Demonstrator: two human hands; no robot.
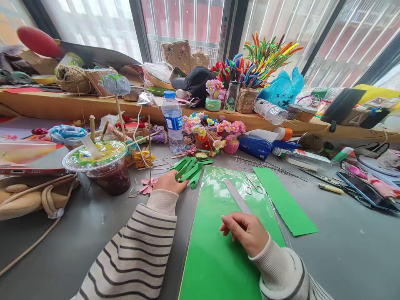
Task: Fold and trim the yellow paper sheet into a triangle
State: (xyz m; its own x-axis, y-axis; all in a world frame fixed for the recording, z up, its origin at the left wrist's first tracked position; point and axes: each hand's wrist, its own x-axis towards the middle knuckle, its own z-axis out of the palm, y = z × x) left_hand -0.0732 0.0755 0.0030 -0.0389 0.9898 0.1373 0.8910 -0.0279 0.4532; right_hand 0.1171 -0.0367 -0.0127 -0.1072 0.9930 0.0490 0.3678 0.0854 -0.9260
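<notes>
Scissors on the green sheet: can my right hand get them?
Probably yes. The scissors lie a little beyond the right hand, with their handles towards you. The ruler beside them lies flat, so it shouldn't block the way.

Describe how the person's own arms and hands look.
The left sleeve is loose and off-white with thin dark stripes; the right sleeve matches. Each has a plain, ribbed cuff. The left hand and right hand wear no gloves or visible rings.

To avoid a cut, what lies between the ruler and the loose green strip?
Scissors lie between the ruler and the loose green strip, in the head view.
</notes>
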